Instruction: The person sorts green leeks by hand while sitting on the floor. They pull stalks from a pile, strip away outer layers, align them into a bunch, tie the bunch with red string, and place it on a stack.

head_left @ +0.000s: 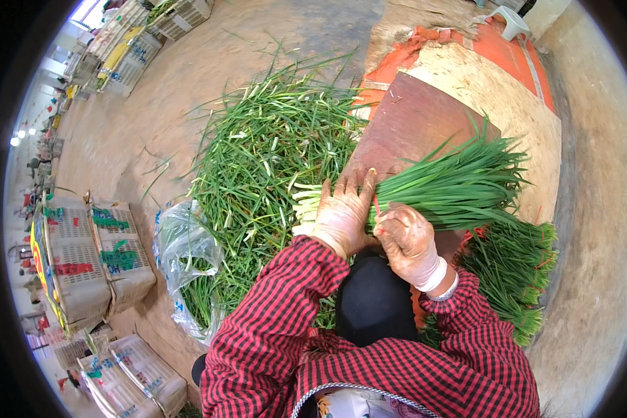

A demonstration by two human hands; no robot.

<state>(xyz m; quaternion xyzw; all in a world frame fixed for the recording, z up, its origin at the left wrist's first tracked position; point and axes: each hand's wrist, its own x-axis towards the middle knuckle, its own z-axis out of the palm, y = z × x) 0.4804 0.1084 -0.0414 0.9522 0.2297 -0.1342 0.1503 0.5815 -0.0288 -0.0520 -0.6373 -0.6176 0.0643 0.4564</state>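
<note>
A bunch of garlic chives (456,180) lies across a reddish-brown board (421,115), its pale stem ends to the left and green leaves to the right. My left hand (343,210), in a thin whitish glove, is closed over the bunch near the stem ends. Around the bunch, just right of those fingers, runs a thin red tie (376,203). My right hand (405,244), also gloved, has its fingers pinched together at the tie's near side. The fingertips partly hide what they grip, but red shows there.
Loose chive leaves form a large pile (272,153) at left, beside a clear plastic bag (188,244). Several tied bunches (512,272) lie at right. Plastic crates (94,251) stand far left. Orange sheeting (460,42) and a white stool (512,24) are at the far right.
</note>
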